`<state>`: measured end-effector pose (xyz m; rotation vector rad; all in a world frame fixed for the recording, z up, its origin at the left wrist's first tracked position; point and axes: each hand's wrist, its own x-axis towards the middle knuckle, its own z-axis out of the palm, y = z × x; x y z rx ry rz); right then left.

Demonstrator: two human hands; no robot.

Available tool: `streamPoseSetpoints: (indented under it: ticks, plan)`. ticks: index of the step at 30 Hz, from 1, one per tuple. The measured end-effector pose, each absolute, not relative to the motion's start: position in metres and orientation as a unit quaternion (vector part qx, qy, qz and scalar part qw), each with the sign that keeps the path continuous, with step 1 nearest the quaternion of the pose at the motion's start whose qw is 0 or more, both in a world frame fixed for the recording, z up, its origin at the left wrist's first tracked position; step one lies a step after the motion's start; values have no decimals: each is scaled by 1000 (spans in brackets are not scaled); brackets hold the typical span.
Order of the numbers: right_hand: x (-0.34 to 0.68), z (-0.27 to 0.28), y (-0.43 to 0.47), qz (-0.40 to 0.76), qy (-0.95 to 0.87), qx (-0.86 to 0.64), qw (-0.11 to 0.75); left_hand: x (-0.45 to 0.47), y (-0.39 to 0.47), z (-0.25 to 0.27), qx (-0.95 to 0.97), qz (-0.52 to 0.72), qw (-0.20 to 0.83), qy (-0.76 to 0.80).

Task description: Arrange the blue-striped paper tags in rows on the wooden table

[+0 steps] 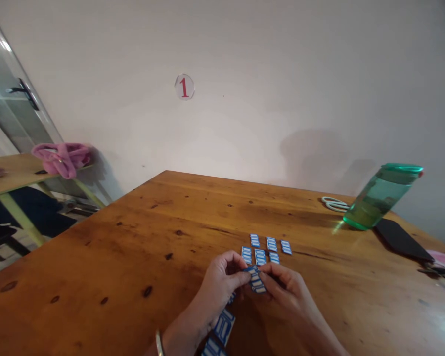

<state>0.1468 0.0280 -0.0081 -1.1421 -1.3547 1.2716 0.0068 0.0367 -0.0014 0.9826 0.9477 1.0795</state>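
My left hand (pixel 222 277) and my right hand (pixel 287 284) meet above the table, each pinching one side of a small blue-and-white card (pixel 257 282) between thumb and fingers. The card is tilted; whether it is a single one or a few stacked I cannot tell. Just beyond my hands, several similar cards lie flat in two rough rows, among them a far-left card (pixel 254 241) and a far-right card (pixel 286 247). More such pieces lie near my left wrist, including a larger-looking card (pixel 224 326), partly hidden by my forearm.
A brown wooden table (pixel 141 237) stands against a white wall. To the right are a green bottle (pixel 383 198), a white coiled cable (pixel 334 203) and a black flat case (pixel 402 240). A pink fuzzy item (pixel 65 157) sits on another table at the left.
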Motion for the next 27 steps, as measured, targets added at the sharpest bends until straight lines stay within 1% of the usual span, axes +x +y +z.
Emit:
streamPoseSetpoints:
  ticks: [7,11,14,16,19,21,23,27]
  plan:
    - [147,-6,28,526,-580,-448,431,9,37,-5,435,480,655,389]
    - [147,-9,27,500,-609,-451,420,10,37,-7,448,474,632,418]
    - [148,-9,25,436,-664,-468,388,10,37,-7,488,470,582,450]
    - [148,-10,24,377,-692,-501,359,9,36,-7,538,443,535,477]
    - [145,-13,23,305,-725,-527,323,6,33,-7,624,382,437,523]
    - [142,-13,21,276,-747,-522,306,2,31,-7,659,369,376,538]
    - [139,-11,19,251,-766,-520,282,-3,30,-4,670,373,355,536]
    - [139,-2,12,198,-793,-538,204,-12,29,13,673,382,360,520]
